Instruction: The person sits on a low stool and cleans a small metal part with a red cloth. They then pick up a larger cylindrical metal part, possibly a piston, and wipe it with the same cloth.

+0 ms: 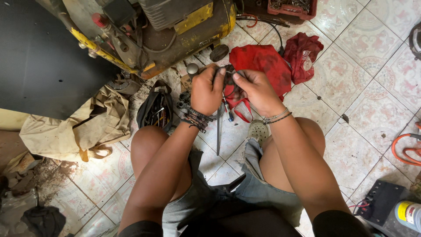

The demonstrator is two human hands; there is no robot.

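- Head view, looking down: a person sits on a patterned tiled floor [351, 131], bare knees apart, both hands raised together over the gap between them.
- The left hand [207, 90] is clenched around a small dark metal part [229, 75], fingers curled over its near side.
- The right hand [254, 90] grasps the same part from the right, thumb and fingertips pinching it. The part is mostly hidden between the two hands, so I cannot tell its exact shape.
- Judgement: the grip is by fingertips only. If either hand slackens, the part could drop among the clutter below and be hard to find.
- Directly beneath the hands a long thin metal rod [218, 131] lies on the floor, pointing toward the person. A dropped part could strike it, or a shifting knee could roll on it.
- Just beyond the hands lies a red cloth [263, 61], with a second red cloth [302, 52] to its right. A small piece falling there could vanish in the folds.
- To the far left stands a worn yellow machine [193, 30] with hoses, close to the hands. Leaning forward risks knocking knuckles against it.
- Left of the left knee, an open black tool bag [154, 109] holds tools. Beside it lies a tan cloth bag [83, 127].
- Near right, an orange-handled tool [405, 149] lies well apart from the hands.
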